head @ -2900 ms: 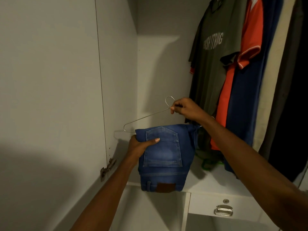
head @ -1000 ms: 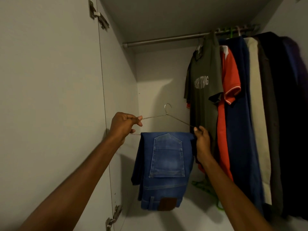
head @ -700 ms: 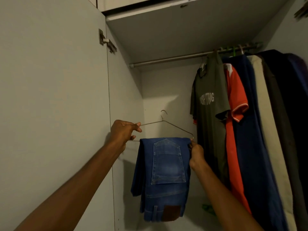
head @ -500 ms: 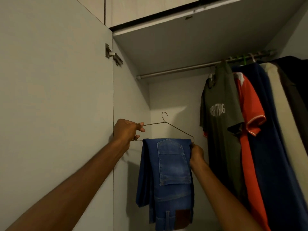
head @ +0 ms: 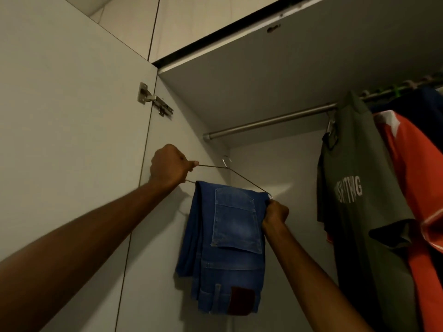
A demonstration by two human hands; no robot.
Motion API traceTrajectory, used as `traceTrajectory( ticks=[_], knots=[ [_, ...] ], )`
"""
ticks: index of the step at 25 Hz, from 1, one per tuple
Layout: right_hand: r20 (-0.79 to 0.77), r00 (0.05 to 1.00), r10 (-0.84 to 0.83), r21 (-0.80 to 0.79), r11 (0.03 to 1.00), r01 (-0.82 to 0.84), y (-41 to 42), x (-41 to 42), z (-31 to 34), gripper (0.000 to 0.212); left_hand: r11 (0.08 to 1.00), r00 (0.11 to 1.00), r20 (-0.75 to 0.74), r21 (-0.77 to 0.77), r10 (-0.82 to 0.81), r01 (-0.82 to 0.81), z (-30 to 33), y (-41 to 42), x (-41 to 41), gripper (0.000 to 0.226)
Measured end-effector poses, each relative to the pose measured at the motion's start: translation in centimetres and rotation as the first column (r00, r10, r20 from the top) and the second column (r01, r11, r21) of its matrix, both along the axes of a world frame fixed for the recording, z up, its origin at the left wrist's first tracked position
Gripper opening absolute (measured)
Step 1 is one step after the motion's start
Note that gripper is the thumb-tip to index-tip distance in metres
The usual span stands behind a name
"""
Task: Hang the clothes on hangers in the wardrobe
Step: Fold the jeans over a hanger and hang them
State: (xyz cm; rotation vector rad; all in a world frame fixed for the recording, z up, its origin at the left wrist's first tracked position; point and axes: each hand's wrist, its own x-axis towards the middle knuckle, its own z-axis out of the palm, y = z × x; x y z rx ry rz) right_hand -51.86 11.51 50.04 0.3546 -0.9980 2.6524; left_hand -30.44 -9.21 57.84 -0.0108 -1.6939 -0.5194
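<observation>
Jeans lay folded over a wire hanger, below the rail. The left hand gripped one end, the right hand pinched the other. Next, the hook probably needed lifting onto the rail.

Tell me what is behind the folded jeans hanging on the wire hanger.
Behind the jeans only the pale wardrobe wall shows around their edges. The hanger bottom bar is covered by the denim, and the wall directly behind them is hidden.

Folded blue jeans draped over wire hanger, below rail.
</observation>
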Motion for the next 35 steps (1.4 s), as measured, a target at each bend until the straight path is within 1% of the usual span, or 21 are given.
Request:
traceTrajectory(
  ticks=[2,3,6,9,11,14,16,18,21,24,27,31,33,35],
  knots=[
    [-0.051,0.998,0.037,-0.053,0.998,-0.039,-0.6,-1.5,2.0,0.033,0.993,0.992,-0.038,-0.027,0.118,-0.119,1.9,0.2,-1.4,0.044],
    [-0.073,0.996,0.047,-0.074,0.996,-0.052,-0.9,-2.1,3.1,0.036,0.988,0.988,-0.046,-0.037,0.146,-0.148,2.9,0.1,-2.1,0.045],
    [-0.118,0.993,0.011,-0.070,0.997,-0.019,-1.6,-3.9,6.1,0.045,0.984,0.984,-0.034,-0.017,0.174,-0.175,5.6,-0.1,-4.0,0.044],
    [-0.161,0.987,-0.010,-0.021,1.000,0.007,-2.3,-6.2,8.6,0.050,0.978,0.976,-0.087,-0.030,0.201,-0.205,8.0,-0.5,-5.9,0.047],
    [-0.178,0.984,-0.014,-0.016,1.000,0.011,-2.8,-7.6,10.4,0.053,0.969,0.964,-0.112,-0.028,0.242,-0.246,9.3,-0.9,-6.8,0.046],
    [-0.217,0.976,-0.014,-0.019,1.000,0.010,-4.0,-9.3,12.8,0.055,0.957,0.948,-0.136,0.007,0.289,-0.291,11.1,-1.3,-7.8,0.045],
    [-0.221,0.975,0.020,-0.034,0.999,-0.028,-5.0,-10.8,13.9,0.052,0.946,0.935,-0.142,0.024,0.324,-0.324,11.8,-1.4,-8.3,0.045],
    [-0.212,0.975,0.068,-0.058,0.995,-0.082,-5.9,-12.1,14.2,0.048,0.937,0.925,-0.155,0.002,0.346,-0.350,11.9,-1.5,-8.6,0.043],
    [-0.250,0.960,0.125,-0.084,0.985,-0.150,-7.6,-13.6,13.8,0.048,0.913,0.901,-0.216,-0.074,0.377,-0.400,11.7,-1.6,-8.0,0.041],
    [-0.259,0.950,0.175,-0.113,0.971,-0.209,-8.8,-13.5,13.5,0.047,0.901,0.887,-0.263,-0.109,0.380,-0.419,12.2,-1.1,-7.0,0.039],
    [-0.276,0.941,0.197,-0.141,0.960,-0.242,-9.6,-12.6,14.1,0.038,0.893,0.877,-0.291,-0.124,0.383,-0.432,13.2,-0.7,-6.2,0.039],
    [-0.278,0.939,0.204,-0.138,0.959,-0.249,-10.2,-12.0,15.3,0.043,0.893,0.883,-0.259,-0.120,0.393,-0.433,14.8,-1.9,-5.5,0.041],
    [-0.282,0.934,0.217,-0.146,0.953,-0.265,-10.4,-12.1,15.7,0.039,0.898,0.889,-0.251,-0.124,0.383,-0.422,15.0,-2.2,-5.7,0.040],
    [-0.284,0.940,0.188,-0.142,0.961,-0.235,-10.0,-12.3,15.6,0.034,0.901,0.896,-0.252,-0.143,0.366,-0.409,15.1,-2.2,-6.4,0.041]
  ],
)
